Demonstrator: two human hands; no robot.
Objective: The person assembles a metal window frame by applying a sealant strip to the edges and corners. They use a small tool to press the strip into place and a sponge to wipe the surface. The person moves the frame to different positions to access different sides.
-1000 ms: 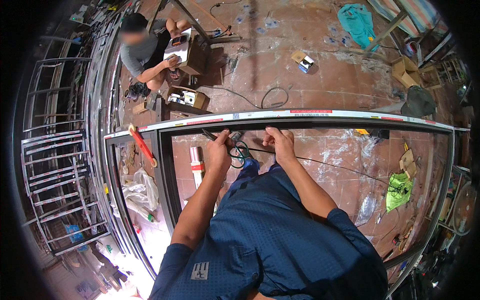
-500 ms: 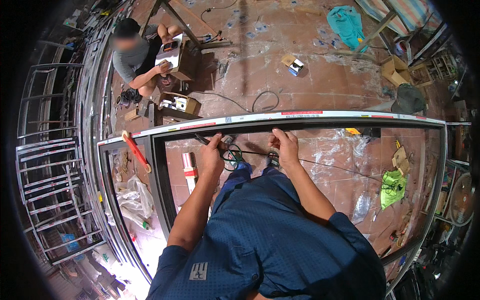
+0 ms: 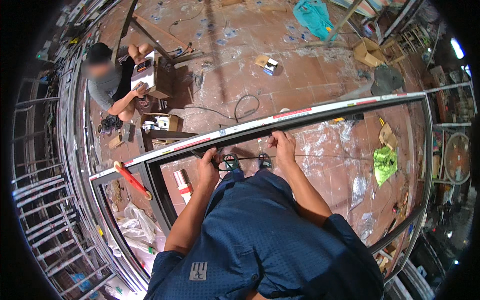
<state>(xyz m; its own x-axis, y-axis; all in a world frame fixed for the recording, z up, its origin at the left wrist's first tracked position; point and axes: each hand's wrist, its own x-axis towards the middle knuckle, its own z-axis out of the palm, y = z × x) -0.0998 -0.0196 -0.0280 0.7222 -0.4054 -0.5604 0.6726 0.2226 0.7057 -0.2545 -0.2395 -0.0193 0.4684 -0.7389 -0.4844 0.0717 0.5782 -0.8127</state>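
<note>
- Currently our left hand (image 3: 207, 166), left of centre in the frame, has its grip closed around a slender dark tool (image 3: 197, 154) pointing left.
- Our right hand (image 3: 284, 147), near centre, curls its fingers; we cannot tell whether its grip holds anything.
- Just above both hands runs the long dark metal bar (image 3: 250, 134) edged with white-and-red tape (image 3: 245, 126), its axis slanting from mid-left toward upper right; neither hand looks clearly nearer.

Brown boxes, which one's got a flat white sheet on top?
The brown box in front of the sitting co-worker, at upper left: a white sheet lies on it; the other brown boxes have none.
</note>
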